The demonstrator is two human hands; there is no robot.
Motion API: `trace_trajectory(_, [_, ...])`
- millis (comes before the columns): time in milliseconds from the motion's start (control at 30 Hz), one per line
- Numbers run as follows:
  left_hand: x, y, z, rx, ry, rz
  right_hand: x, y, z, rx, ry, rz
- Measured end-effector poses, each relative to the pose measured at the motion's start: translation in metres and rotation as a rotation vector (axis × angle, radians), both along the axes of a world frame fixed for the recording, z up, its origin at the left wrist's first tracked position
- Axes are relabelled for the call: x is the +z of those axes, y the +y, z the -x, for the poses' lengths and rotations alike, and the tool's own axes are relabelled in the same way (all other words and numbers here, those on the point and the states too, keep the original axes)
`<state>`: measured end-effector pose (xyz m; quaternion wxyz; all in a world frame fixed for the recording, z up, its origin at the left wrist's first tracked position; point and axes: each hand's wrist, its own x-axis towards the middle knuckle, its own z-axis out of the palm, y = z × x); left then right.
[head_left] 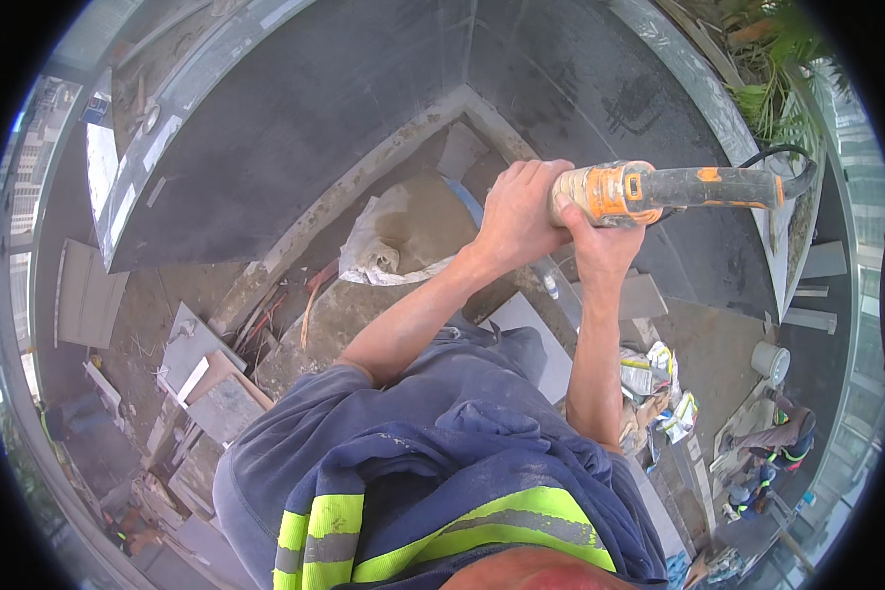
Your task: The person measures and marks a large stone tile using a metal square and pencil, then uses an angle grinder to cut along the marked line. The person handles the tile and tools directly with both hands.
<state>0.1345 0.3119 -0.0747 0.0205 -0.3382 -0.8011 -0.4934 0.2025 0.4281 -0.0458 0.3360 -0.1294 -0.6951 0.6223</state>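
Both of my hands grip a dusty orange and black angle grinder (624, 192), raised before the dark panels at the upper right. My left hand (523, 211) is closed at the grinder's left end, where the head is mostly hidden. Beside it, my right hand (605, 244) wraps the body from below, with the thumb up along its side. The black rear handle points right, and a black cord (796, 152) loops from its end. Whether a disc is fitted cannot be seen.
Dark grey panels (315, 118) meet in a corner ahead above a concrete ledge (364, 172). An open white sack (413, 231) of grey powder stands below my left forearm. Board offcuts (221, 393), crumpled bags (659, 383) and a white bucket (770, 362) lie around. Another person (777, 438) crouches at right.
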Motion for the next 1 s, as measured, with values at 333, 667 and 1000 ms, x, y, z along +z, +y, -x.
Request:
trace_trajectory(333, [-0.019, -0.135, 0.098, 0.256, 0.495, 0.262, 0.095, -0.002, -0.017, 0.558, -0.342, -0.535])
trace_trajectory(667, [0.037, -0.166, 0.184, 0.049, 0.962, 0.545, -0.031, 0.002, 0.114, 0.964, -0.806, -0.456])
trace_trajectory(1000, [0.030, -0.104, 0.329, -0.067, 0.830, 0.715, -0.050, -0.008, 0.215, 0.992, -0.835, 0.184])
